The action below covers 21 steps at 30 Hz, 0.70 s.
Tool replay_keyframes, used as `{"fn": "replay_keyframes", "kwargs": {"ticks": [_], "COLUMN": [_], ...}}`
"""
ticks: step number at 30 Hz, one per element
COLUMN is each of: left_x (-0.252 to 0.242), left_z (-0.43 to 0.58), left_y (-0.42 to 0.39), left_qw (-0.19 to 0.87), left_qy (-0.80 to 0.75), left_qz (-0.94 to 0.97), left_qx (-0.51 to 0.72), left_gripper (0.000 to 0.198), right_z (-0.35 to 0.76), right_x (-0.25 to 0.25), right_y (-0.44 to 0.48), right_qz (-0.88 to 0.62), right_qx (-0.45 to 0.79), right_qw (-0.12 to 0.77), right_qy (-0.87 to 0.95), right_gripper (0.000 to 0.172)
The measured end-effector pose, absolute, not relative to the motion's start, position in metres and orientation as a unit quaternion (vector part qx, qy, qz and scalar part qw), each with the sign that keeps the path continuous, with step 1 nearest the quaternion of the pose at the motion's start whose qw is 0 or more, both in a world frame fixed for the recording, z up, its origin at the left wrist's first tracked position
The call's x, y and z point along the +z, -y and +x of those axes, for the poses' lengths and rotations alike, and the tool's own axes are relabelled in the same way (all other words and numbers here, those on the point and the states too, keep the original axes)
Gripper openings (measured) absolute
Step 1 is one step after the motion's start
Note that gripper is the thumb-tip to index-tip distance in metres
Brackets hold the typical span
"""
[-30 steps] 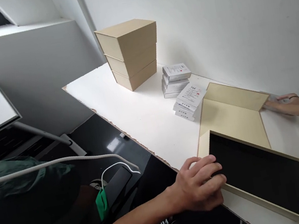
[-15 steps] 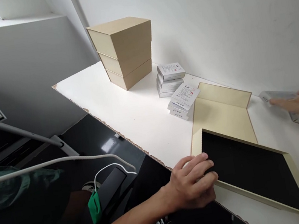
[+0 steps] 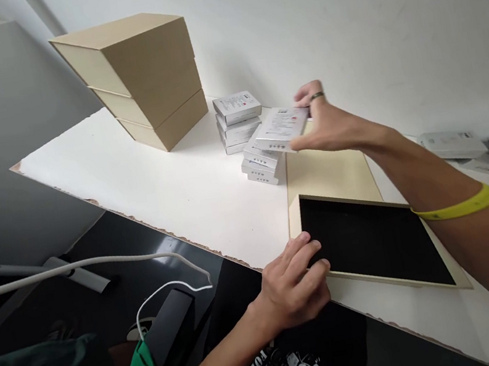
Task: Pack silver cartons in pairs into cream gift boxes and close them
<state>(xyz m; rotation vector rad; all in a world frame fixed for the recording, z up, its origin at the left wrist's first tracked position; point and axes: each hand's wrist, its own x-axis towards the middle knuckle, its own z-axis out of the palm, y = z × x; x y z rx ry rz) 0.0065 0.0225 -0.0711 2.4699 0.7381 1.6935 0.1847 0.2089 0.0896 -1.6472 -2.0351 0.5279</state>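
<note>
An open tan box with a black inside (image 3: pixel 371 243) lies flat on the white table (image 3: pixel 179 187), its lid flap (image 3: pixel 327 172) folded back behind it. My left hand (image 3: pixel 296 280) rests on the box's near left corner, fingers lying flat over the rim. My right hand (image 3: pixel 332 121) reaches across above the flap and pinches a small white printed box (image 3: pixel 282 127), holding it just over a pile of similar white boxes (image 3: pixel 262 164). A ring shows on one finger and a yellow band (image 3: pixel 457 207) on that wrist.
Three tan boxes (image 3: pixel 146 74) are stacked at the back left against the wall. A second pile of white boxes (image 3: pixel 237 122) stands behind the first. More small boxes (image 3: pixel 477 147) lie at the far right. Below the table edge are a black surface, white cables (image 3: pixel 98 263) and green cloth.
My right hand left the far right of the table, swung left over the lid flap and now grips a white box above the pile. The view shifted right; the left hand stayed put.
</note>
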Motion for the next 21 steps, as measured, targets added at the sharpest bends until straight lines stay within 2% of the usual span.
{"fn": "replay_keyframes", "kwargs": {"ticks": [3, 8, 14, 17, 21], "left_x": [-0.063, -0.051, -0.043, -0.037, -0.026], "left_z": [0.004, -0.005, -0.012, -0.017, -0.023], "left_y": [-0.021, -0.021, -0.033, -0.042, -0.055], "left_qw": [0.061, 0.120, 0.188, 0.214, 0.232], "left_qy": [-0.248, -0.249, -0.201, -0.169, -0.132], "left_qz": [0.810, 0.830, 0.852, 0.869, 0.896], "left_qx": [0.527, 0.484, 0.445, 0.412, 0.355], "left_gripper": [0.029, 0.024, 0.019, 0.017, 0.015], "right_z": [0.190, 0.221, 0.215, 0.207, 0.221], "right_x": [0.080, 0.074, 0.065, 0.067, 0.077], "right_y": [-0.217, -0.211, -0.205, -0.202, -0.155], "right_qz": [-0.563, -0.601, -0.589, -0.588, -0.622], "right_qx": [0.211, 0.218, 0.246, 0.246, 0.202], "right_qw": [0.222, 0.235, 0.191, 0.165, 0.193], "right_qy": [0.767, 0.732, 0.746, 0.753, 0.732], "right_gripper": [0.102, 0.105, 0.121, 0.119, 0.106]}}
